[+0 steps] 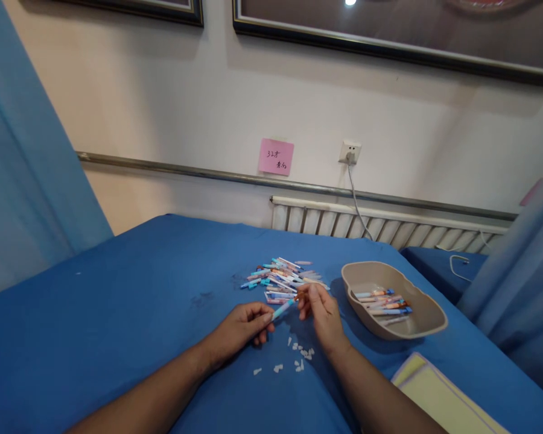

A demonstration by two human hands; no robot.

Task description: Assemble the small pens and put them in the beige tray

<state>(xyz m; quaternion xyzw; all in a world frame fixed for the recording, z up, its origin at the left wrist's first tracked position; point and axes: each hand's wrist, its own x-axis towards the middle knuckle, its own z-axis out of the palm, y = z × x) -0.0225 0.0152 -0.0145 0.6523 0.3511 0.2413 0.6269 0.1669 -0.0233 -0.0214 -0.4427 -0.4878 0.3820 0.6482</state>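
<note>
My left hand (pixel 242 328) pinches the near end of a slim pen-like tube with a light blue barrel (pixel 282 310), low over the blue cloth. My right hand (pixel 320 314) is closed at the tube's far end, fingers curled round a thin orange part. Just beyond both hands lies a loose pile of several similar coloured tubes (pixel 283 278). Small white caps or bits (pixel 298 357) are scattered on the cloth between my wrists.
A beige kidney-shaped tray (pixel 423 328) at the right holds several tubes. A yellow-and-white folded cloth (pixel 438 395) lies at the near right. The blue-covered table (pixel 117 313) meets a wall with radiator, socket and pink note. Blue curtains hang on both sides.
</note>
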